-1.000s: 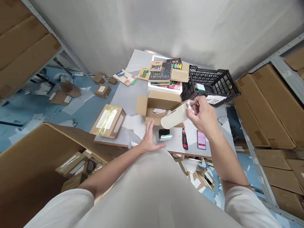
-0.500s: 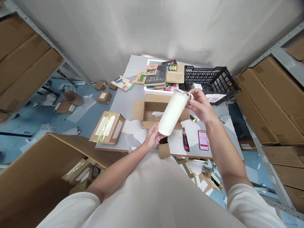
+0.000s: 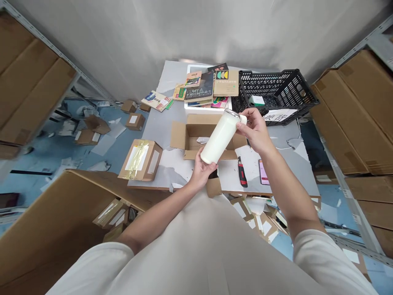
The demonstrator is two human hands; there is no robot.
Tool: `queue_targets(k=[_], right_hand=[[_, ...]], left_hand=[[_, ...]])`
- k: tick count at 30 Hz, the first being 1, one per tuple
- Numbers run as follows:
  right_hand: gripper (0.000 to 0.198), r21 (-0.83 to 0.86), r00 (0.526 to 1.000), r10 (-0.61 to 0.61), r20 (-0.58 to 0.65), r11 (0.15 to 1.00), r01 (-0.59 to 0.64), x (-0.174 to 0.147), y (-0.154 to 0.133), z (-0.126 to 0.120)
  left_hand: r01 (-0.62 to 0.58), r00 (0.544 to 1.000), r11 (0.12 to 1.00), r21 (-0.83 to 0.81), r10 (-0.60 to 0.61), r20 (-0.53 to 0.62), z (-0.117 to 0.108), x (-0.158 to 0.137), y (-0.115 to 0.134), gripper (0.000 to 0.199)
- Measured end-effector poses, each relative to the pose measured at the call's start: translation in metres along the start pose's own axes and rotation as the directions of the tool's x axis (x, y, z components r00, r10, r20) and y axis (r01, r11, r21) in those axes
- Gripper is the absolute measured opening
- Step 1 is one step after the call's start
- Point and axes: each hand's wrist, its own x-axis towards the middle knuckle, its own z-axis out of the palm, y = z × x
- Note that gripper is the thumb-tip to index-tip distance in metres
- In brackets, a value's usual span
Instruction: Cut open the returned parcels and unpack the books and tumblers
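A cream-white insulated bottle (image 3: 220, 137) with a steel rim is held tilted in the air, its top toward the upper right. My left hand (image 3: 202, 169) supports the bottle's base with fingers curled round it. At the top end my right hand (image 3: 254, 128) grips the white cap or handle part; its fingertips are partly hidden. Behind and below the bottle lies an open cardboard box (image 3: 178, 135), flaps spread, with a scrap of white paper inside. Right of the box a red and black utility knife (image 3: 242, 174) rests on the table, beside a phone (image 3: 263, 172) partly covered by my right forearm.
A pile of books (image 3: 199, 92) sits in a white tray at the back. To its right stands a black plastic crate (image 3: 276, 92) holding a small box. A taped carton (image 3: 141, 159) is at the table's left edge. A large carton (image 3: 70, 205) and cardboard-loaded shelves flank me.
The bottle has turned slightly in my hands, its cap side now showing more. My right thumb has shifted along the top. The whole view has also moved a little.
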Motion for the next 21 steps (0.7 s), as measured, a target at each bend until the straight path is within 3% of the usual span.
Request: queue_targets(k=[5, 9, 21], right_hand=[[0.054, -0.026, 0.994, -0.064, 0.084, 0.997, 0.067, -0.001, -0.005, -0.005], [0.053, 0.023, 0.988, -0.052, 0.145, 0.999, 0.049, 0.0, -0.014, -0.008], [0.048, -0.018, 0.999, -0.001, 0.043, 1.0, 0.002, 0.002, -0.001, 0.003]], left_hand=[[0.021, 0.999, 1.0, -0.004, -0.021, 0.033, -0.003, -0.003, -0.002, 0.075], [0.089, 0.993, 0.994, -0.069, -0.084, 0.078, -0.004, -0.006, 0.001, 0.076], [0.119, 0.992, 0.988, -0.097, -0.122, -0.031, -0.007, -0.005, -0.004, 0.065]])
